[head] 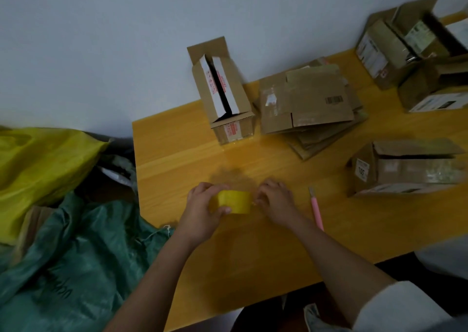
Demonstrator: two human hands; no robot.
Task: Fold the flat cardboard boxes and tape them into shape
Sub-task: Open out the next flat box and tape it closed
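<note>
My left hand (200,208) grips a yellow tape roll (234,201) just above the wooden table (177,154), thumb across its front. My right hand (274,201) is at the roll's right edge, fingers curled and pinching at the tape end. A folded box (224,93) with open top flaps and white-red tape stands at the back near the wall. To its right lies a stack of flat cardboard boxes (309,103).
A pink utility knife (316,208) lies right of my right hand. An assembled box (405,167) rests on its side at the right, and more boxes (410,47) stand at the far right. Yellow (43,164) and green (76,255) sacks are heaped left of the table.
</note>
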